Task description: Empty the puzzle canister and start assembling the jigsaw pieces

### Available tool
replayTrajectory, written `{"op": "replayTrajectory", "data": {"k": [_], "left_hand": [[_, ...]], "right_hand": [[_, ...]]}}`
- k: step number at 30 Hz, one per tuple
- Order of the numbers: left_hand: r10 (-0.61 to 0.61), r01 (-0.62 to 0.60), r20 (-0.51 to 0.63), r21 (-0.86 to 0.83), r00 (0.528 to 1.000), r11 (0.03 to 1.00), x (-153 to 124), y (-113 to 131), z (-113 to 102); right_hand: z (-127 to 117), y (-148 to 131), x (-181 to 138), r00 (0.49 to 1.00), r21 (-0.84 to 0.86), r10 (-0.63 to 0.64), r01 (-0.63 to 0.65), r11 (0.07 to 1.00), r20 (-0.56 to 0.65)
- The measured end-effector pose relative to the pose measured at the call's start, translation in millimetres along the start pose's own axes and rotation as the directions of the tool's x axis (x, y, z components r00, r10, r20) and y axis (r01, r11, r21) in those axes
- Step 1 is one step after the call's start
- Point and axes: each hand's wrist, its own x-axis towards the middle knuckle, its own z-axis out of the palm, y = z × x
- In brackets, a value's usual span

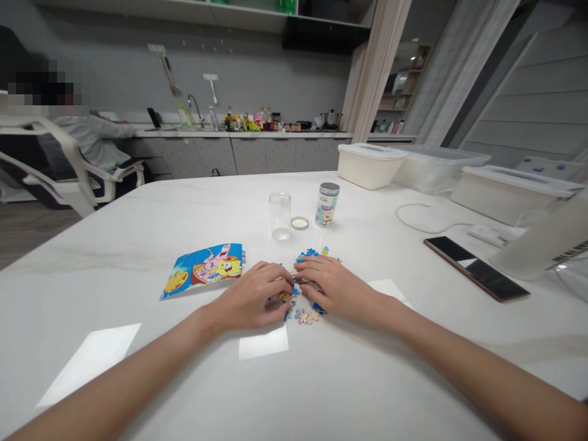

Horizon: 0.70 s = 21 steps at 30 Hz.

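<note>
Loose jigsaw puzzle pieces [302, 316], blue, yellow and beige, lie in a small heap on the white table [197, 380]. My left hand [257, 295] curves round the heap's left side, thumb and fingers apart. From the right, my right hand [337, 285] rests over the pieces with its fingers spread and slightly bent. Both hands partly hide the heap. Left of them lies a bright cartoon picture sheet [209, 266], slightly bent. Behind the heap stand a clear jar [280, 217] without its lid and a printed jar [326, 208] with a silver lid. A round lid [300, 223] lies between them.
A phone [475, 267] and a white cable [427, 228] lie at the right. Lidded storage boxes [372, 166] line the far right edge. A person [92, 138] sits in a white-framed chair at the left. Bottles and pots stand on the back counter [271, 136].
</note>
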Motion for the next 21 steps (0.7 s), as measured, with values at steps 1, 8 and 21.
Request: {"op": "replayTrajectory", "data": {"k": [1, 8, 21], "left_hand": [[0.007, -0.007, 0.003, -0.01, 1.0, 1.0, 0, 0, 0], [0.028, -0.028, -0.033, 0.006, 0.999, 1.0, 0, -2, 2], [0.041, -0.016, -0.157, 0.158, 0.987, 0.987, -1, -12, 7]], "right_hand": [[0, 0, 0, 1.0, -0.008, -0.007, 0.007, 1.0, 0.001], [1, 2, 0, 0.999, -0.02, -0.035, 0.034, 0.999, -0.032], [5, 6, -1, 0.998, 0.028, 0.026, -0.025, 0.999, -0.056]]}}
